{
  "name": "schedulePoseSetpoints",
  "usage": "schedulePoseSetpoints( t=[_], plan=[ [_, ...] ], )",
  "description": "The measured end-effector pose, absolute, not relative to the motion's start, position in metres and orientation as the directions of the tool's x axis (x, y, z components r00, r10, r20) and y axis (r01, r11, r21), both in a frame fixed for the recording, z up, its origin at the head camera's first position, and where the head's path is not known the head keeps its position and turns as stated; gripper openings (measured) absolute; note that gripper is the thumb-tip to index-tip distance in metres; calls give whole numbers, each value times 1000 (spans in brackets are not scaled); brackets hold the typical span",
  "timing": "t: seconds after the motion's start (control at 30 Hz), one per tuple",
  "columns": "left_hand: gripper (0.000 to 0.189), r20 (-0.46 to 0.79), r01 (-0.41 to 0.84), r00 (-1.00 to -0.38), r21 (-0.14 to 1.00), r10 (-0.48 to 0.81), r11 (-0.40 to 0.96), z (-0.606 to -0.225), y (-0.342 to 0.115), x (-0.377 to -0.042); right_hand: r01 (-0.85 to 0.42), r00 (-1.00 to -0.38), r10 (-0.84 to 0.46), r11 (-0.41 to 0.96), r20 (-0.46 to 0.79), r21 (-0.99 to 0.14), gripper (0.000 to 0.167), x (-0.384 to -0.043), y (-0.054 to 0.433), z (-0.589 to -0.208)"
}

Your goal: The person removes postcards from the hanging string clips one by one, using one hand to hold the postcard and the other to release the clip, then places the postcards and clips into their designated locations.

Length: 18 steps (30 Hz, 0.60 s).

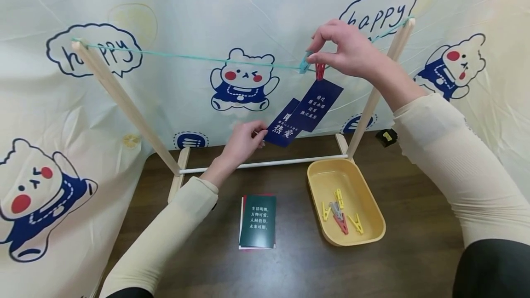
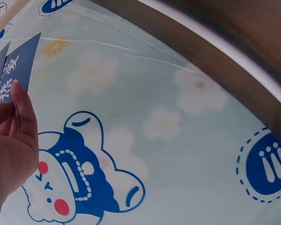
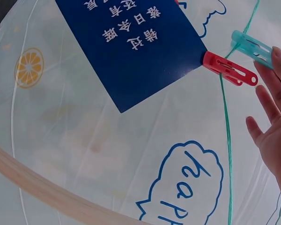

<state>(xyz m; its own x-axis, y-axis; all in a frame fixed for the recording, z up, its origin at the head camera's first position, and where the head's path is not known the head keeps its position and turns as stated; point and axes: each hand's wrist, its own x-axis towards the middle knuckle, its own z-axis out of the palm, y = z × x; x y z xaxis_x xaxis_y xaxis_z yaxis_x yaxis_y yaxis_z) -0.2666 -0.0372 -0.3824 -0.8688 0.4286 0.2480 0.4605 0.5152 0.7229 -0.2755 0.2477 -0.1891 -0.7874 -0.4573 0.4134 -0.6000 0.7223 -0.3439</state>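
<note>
In the head view my left hand (image 1: 243, 140) pinches the lower left corner of a dark blue card (image 1: 282, 138) with white characters. That card's right part lies behind a second dark blue card (image 1: 318, 105), which hangs tilted from a red clothespin (image 1: 320, 71) on the green string (image 1: 186, 56). My right hand (image 1: 345, 50) pinches a light blue clothespin (image 1: 305, 62) between thumb and forefinger. In the right wrist view the light blue clothespin (image 3: 253, 48) is at the string, beside the red clothespin (image 3: 229, 69); the other fingers are spread.
Two wooden posts (image 1: 124, 102) carry the string, with a white rod (image 1: 285, 163) low between them. On the brown table a stack of cards (image 1: 259, 222) lies beside a yellow tray (image 1: 313, 174) holding several clothespins (image 1: 339, 217). A small black object (image 1: 387, 137) sits behind the tray. Printed cloth hangs behind.
</note>
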Motion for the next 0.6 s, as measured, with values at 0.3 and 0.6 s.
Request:
schedulePoseSetpoints(
  t=[0.3, 0.6],
  plan=[
    [12, 262, 454, -877, 725, 403, 518, -389, -50, -261, -613, -762, -427, 718, 487, -329, 21, -270, 251, -186],
    [11, 217, 404, -903, 722, 370, 562, -406, -65, -251, -626, -743, -390, 693, 543, -359, 23, -259, 251, -191]
  ],
)
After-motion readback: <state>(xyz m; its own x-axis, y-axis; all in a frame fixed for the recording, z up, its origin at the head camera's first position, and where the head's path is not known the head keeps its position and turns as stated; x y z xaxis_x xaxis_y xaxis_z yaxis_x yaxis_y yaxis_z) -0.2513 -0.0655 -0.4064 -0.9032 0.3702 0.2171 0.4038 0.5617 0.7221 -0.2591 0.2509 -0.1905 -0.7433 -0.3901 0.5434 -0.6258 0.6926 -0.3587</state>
